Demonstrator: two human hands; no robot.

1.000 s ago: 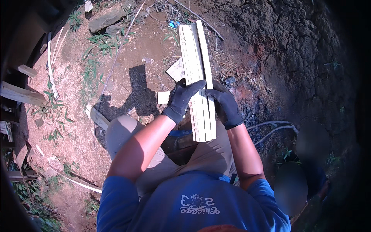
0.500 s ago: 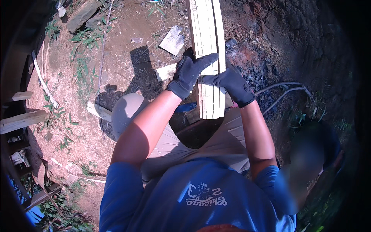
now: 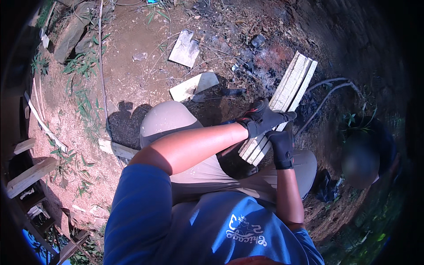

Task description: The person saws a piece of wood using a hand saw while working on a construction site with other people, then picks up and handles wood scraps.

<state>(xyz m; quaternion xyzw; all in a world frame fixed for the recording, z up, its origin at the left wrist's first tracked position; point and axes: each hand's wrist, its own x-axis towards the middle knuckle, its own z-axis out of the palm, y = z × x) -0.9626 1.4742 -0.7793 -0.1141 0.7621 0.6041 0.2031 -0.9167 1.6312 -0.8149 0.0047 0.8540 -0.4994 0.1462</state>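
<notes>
A stack of pale wooden slats (image 3: 291, 81) slants across my right knee, its far end leaning to the right. My left hand (image 3: 264, 118), in a black glove, is closed round the stack from its left side, the thumb across the top. Just nearer to me, my right hand (image 3: 282, 143), also gloved in black, grips the same slats from the right. The near ends of the slats (image 3: 252, 154) show below the hands, between my knees. The undersides of the slats and most of my fingers are hidden.
On the dirt ahead lie a whitish flat offcut (image 3: 184, 48) and a pale board piece (image 3: 194, 85). A bent branch (image 3: 327, 90) lies right of the slats. Planks (image 3: 31, 176) stick out at far left. A person (image 3: 369, 154) is at the right, partly blurred.
The slats have swung from nearly upright in the picture to a slant toward the right, and moved lower and rightward. Both hands have gone with them, still gripping.
</notes>
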